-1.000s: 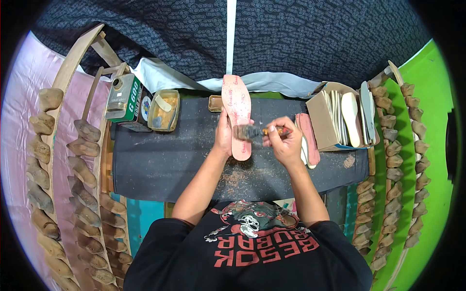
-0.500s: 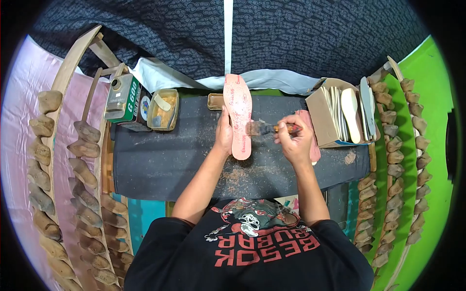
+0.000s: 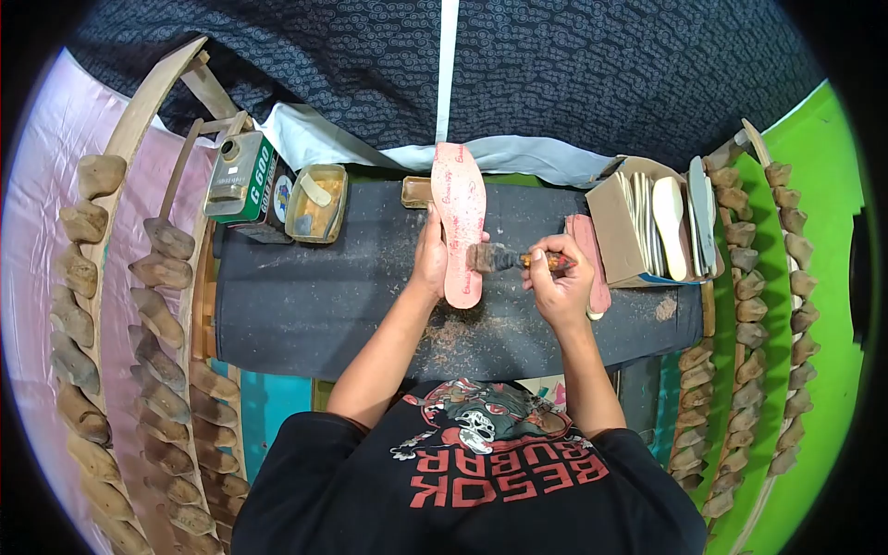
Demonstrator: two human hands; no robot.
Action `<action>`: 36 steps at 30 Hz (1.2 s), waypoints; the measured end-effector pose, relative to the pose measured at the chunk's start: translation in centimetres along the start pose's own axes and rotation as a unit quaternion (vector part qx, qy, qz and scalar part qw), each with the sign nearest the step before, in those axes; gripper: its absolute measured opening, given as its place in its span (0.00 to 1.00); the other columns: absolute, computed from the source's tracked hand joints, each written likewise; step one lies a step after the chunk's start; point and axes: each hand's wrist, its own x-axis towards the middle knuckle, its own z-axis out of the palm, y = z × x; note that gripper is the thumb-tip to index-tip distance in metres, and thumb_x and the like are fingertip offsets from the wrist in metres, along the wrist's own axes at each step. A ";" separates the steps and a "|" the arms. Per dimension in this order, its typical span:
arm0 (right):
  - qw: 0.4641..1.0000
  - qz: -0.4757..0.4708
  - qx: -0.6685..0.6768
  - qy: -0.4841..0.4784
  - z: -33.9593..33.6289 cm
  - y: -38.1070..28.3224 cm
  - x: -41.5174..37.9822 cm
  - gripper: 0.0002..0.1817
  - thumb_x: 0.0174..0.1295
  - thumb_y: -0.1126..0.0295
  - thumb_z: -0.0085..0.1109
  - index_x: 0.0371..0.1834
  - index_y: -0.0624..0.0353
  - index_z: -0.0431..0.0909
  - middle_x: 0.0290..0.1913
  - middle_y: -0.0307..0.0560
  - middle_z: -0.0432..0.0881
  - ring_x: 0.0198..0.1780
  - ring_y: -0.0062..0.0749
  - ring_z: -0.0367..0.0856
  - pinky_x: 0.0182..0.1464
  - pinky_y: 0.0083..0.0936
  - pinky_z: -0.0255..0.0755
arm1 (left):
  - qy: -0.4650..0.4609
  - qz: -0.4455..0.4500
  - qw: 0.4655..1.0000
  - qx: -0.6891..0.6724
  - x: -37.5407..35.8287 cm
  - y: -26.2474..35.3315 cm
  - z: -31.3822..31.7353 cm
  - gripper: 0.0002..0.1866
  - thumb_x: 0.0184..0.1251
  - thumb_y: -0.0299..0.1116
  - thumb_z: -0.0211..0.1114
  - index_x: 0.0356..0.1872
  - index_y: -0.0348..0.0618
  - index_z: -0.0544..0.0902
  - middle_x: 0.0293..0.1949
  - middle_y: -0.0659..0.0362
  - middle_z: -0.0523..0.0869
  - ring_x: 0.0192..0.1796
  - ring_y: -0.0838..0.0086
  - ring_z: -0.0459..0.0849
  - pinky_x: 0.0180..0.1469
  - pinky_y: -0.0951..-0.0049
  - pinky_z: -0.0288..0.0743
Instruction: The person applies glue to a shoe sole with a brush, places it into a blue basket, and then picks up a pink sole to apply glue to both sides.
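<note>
My left hand (image 3: 431,259) is closed around the side of a pink insole (image 3: 460,213) with red printed lettering, holding it up over the dark cloth. In my right hand (image 3: 561,282) is a paintbrush (image 3: 507,259) with a dark ferrule and a reddish-orange handle. Its bristles touch the insole's right edge, near the lower end. Behind my right hand, a second pink insole (image 3: 588,264) lies on the cloth beside a cardboard box. The fingers of my left hand under the insole are mostly hidden.
A cardboard box (image 3: 618,231) of pale insoles stands at the right. To the left are a G 600 can (image 3: 242,190) and a tub of yellowish paste (image 3: 319,199). Shavings litter the dark cloth (image 3: 370,268). Racks of wooden shoe lasts (image 3: 79,268) line both sides.
The brush has shifted slightly downward along the insole's right edge. The whole scene sits a little differently in view as the camera moved. Both hands keep their hold.
</note>
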 end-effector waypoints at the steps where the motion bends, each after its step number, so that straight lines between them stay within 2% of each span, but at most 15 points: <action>1: 1.000 -0.016 -0.021 -0.006 0.0 -0.2 -0.1 0.01 0.69 0.77 0.59 0.39 0.63 0.77 0.22 0.36 0.80 0.23 0.14 0.78 0.26 0.16 0.70 | 0.000 -0.001 1.000 0.000 -0.1 0.0 0.6 0.33 0.83 0.60 0.36 0.66 0.42 0.73 0.52 0.55 0.85 0.47 0.66 0.87 0.48 0.63 0.84; 4: 0.998 -0.004 0.037 0.040 1.7 -2.1 0.5 0.01 0.69 0.78 0.59 0.38 0.63 0.77 0.23 0.36 0.80 0.23 0.13 0.77 0.26 0.16 0.69 | 0.060 0.021 0.994 -0.087 -0.1 -0.6 1.9 0.33 0.84 0.59 0.36 0.66 0.42 0.73 0.51 0.55 0.85 0.45 0.67 0.87 0.48 0.64 0.84; 6: 0.998 -0.026 0.024 0.044 1.9 -1.5 1.0 0.02 0.69 0.78 0.60 0.38 0.63 0.77 0.24 0.36 0.80 0.23 0.13 0.76 0.26 0.16 0.68 | -0.054 0.014 0.998 -0.031 -0.7 -0.4 1.6 0.32 0.84 0.58 0.37 0.67 0.41 0.72 0.55 0.54 0.84 0.50 0.67 0.86 0.51 0.65 0.84; 7: 0.998 -0.048 0.013 0.045 2.0 -1.3 1.2 0.02 0.69 0.77 0.60 0.39 0.63 0.77 0.24 0.37 0.80 0.23 0.13 0.76 0.26 0.16 0.68 | -0.055 0.015 0.998 -0.030 -0.6 -0.1 2.1 0.32 0.84 0.58 0.37 0.67 0.41 0.72 0.55 0.54 0.84 0.50 0.67 0.86 0.51 0.65 0.84; 9: 0.998 -0.046 0.011 0.038 1.4 -1.2 0.6 0.01 0.69 0.77 0.60 0.39 0.63 0.78 0.26 0.37 0.81 0.23 0.13 0.77 0.26 0.16 0.69 | 0.036 0.036 0.994 -0.101 -0.5 0.4 3.0 0.32 0.84 0.58 0.37 0.68 0.42 0.72 0.56 0.54 0.84 0.51 0.68 0.86 0.51 0.66 0.83; 11: 0.999 -0.033 -0.006 0.040 0.6 -0.9 -0.1 0.01 0.69 0.78 0.59 0.40 0.63 0.78 0.26 0.37 0.81 0.24 0.14 0.78 0.25 0.16 0.69 | 0.012 0.030 0.997 -0.069 0.0 0.4 0.4 0.32 0.84 0.58 0.37 0.68 0.42 0.71 0.56 0.54 0.84 0.50 0.68 0.86 0.51 0.66 0.84; 12: 1.000 -0.009 -0.004 0.011 0.1 -1.2 -0.3 0.04 0.73 0.74 0.58 0.43 0.64 0.77 0.34 0.41 0.80 0.28 0.19 0.82 0.28 0.17 0.77 | -0.015 0.020 0.999 -0.034 -0.1 0.9 0.3 0.32 0.84 0.58 0.37 0.68 0.42 0.71 0.56 0.54 0.83 0.50 0.68 0.86 0.50 0.66 0.84; 16: 0.993 0.006 0.064 0.099 2.0 -2.1 0.0 0.01 0.70 0.78 0.59 0.41 0.64 0.77 0.26 0.38 0.82 0.24 0.15 0.79 0.25 0.16 0.71 | 0.030 0.011 0.996 -0.082 -0.4 0.3 1.6 0.31 0.84 0.58 0.38 0.67 0.42 0.71 0.54 0.55 0.84 0.46 0.69 0.87 0.48 0.68 0.84; 19: 0.995 -0.032 0.052 0.079 2.3 -1.9 0.4 0.02 0.69 0.78 0.59 0.41 0.64 0.77 0.25 0.38 0.81 0.24 0.15 0.80 0.26 0.16 0.71 | -0.064 -0.008 0.998 -0.020 -0.8 -0.2 1.3 0.32 0.84 0.59 0.38 0.68 0.42 0.71 0.56 0.55 0.83 0.49 0.68 0.86 0.48 0.67 0.84; 22: 0.999 -0.033 -0.015 0.040 1.0 -1.2 -0.2 0.02 0.68 0.78 0.61 0.38 0.63 0.77 0.25 0.37 0.82 0.25 0.15 0.79 0.27 0.16 0.71 | 0.037 0.037 0.995 -0.088 -0.4 -0.2 2.7 0.33 0.83 0.61 0.38 0.67 0.42 0.72 0.56 0.54 0.84 0.48 0.66 0.87 0.48 0.64 0.84; 27: 0.998 -0.020 -0.055 0.039 0.2 -1.0 -0.8 0.03 0.66 0.77 0.62 0.37 0.63 0.77 0.26 0.38 0.82 0.26 0.15 0.79 0.29 0.17 0.73 | 0.000 -0.012 1.000 -0.006 -0.5 -0.3 0.8 0.33 0.83 0.60 0.38 0.65 0.41 0.73 0.54 0.53 0.85 0.46 0.66 0.88 0.48 0.64 0.84; 29: 0.998 -0.030 -0.008 0.057 1.2 -1.8 -0.6 0.03 0.66 0.77 0.63 0.38 0.63 0.78 0.27 0.39 0.83 0.27 0.15 0.80 0.30 0.17 0.74 | 0.058 0.014 0.997 -0.055 -0.3 -0.9 2.2 0.33 0.83 0.60 0.38 0.65 0.42 0.74 0.51 0.53 0.86 0.43 0.66 0.88 0.46 0.64 0.84; 30: 0.994 -0.089 -0.046 0.036 1.4 -1.2 -0.2 0.03 0.71 0.76 0.59 0.39 0.65 0.76 0.32 0.41 0.81 0.25 0.17 0.81 0.26 0.16 0.76 | 0.056 0.011 0.997 -0.053 -0.4 -1.0 2.1 0.33 0.83 0.60 0.38 0.65 0.42 0.74 0.51 0.53 0.86 0.43 0.66 0.88 0.46 0.64 0.84; 32: 0.994 -0.094 -0.047 0.038 1.6 -0.3 0.0 0.03 0.71 0.76 0.59 0.39 0.65 0.75 0.31 0.40 0.81 0.25 0.17 0.81 0.26 0.16 0.75 | -0.020 -0.009 0.999 -0.032 -0.7 -1.0 1.8 0.31 0.84 0.58 0.38 0.67 0.42 0.73 0.55 0.53 0.84 0.50 0.66 0.87 0.53 0.64 0.82; 36: 0.993 -0.084 -0.080 0.025 0.4 -0.7 -0.5 0.03 0.67 0.77 0.61 0.37 0.64 0.77 0.27 0.39 0.81 0.25 0.16 0.80 0.28 0.17 0.73 | 0.023 0.024 0.996 -0.079 0.0 -0.9 1.1 0.31 0.84 0.57 0.37 0.67 0.42 0.72 0.56 0.54 0.84 0.52 0.66 0.86 0.54 0.64 0.82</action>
